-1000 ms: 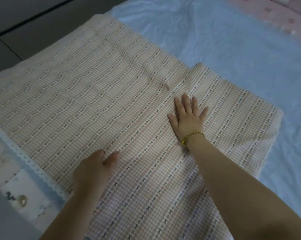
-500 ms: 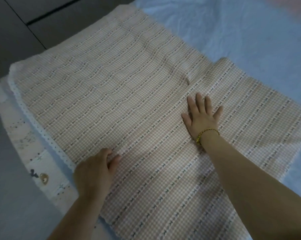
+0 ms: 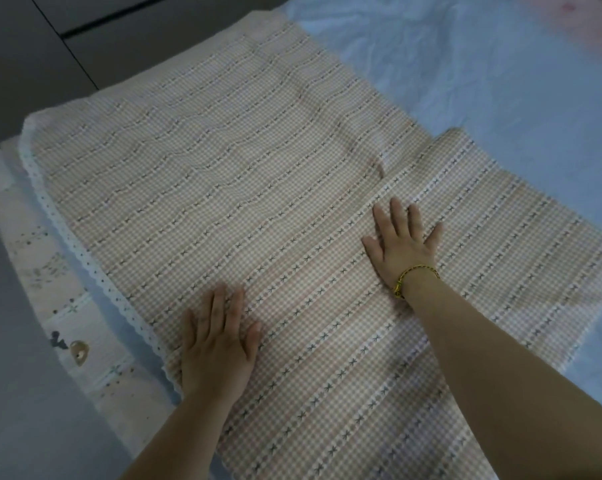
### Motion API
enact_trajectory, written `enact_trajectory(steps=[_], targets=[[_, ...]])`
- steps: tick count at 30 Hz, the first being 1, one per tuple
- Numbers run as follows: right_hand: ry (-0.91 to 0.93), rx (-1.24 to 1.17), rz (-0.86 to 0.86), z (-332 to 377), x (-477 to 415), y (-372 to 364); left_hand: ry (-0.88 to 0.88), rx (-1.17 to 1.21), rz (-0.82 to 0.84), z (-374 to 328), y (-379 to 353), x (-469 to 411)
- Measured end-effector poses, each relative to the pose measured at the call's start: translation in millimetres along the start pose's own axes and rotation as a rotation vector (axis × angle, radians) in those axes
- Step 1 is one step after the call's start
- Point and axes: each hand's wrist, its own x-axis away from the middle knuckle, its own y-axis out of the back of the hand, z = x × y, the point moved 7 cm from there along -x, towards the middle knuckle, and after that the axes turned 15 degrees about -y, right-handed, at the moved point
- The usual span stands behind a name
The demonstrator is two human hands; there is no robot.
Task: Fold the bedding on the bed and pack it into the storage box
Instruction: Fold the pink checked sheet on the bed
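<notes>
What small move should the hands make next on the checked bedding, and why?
Probably slide the right hand forward to flatten the pucker just beyond its fingertips. Both hands lie flat on the checked bedding, the left hand near the lace edge, so smoothing seems unfinished.

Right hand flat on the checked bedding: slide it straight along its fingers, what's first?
Probably the small pucker in the checked bedding, just ahead of the right hand. Past it lies flat bedding, then the blue sheet. Nothing solid shows in that line.
</notes>
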Motion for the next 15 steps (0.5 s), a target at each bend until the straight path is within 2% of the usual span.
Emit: enact_trajectory(steps=[3, 4, 7, 9, 11, 13, 15], targets=[[-0.01, 0.003, -0.053, -16.7, -3.5, 9.2, -0.045, -0.032, 0.056, -0.2, 1.1, -5.3], [-0.057, -0.025, -0.067, -28.6, -6.5, 13.4, -0.041, -0.016, 0.013, -2.9, 6.2, -6.8], [-0.255, -0.122, -0.079, -75.2, -4.6, 16.8, 0.036, 0.016, 0.063, 0.2, 1.7, -6.4], [-0.376, -0.191, -0.103, -107.1, 8.1, 11.5, 0.053, 0.015, 0.024, -1.9, 4.9, -3.8], [-0.562, -0.371, -0.185, -150.7, 28.4, 7.1, -0.016, -0.032, -0.006, -12.8, 13.2, -1.7], [-0.766, -0.634, -0.238, -193.9, 53.1, -2.9, -0.141, -0.024, -0.104, -36.8, 23.0, 5.6], [-0.855, -1.035, -0.228, -220.9, 73.2, -12.8, -0.304, 0.084, -0.061, -84.8, 14.9, 25.2]])
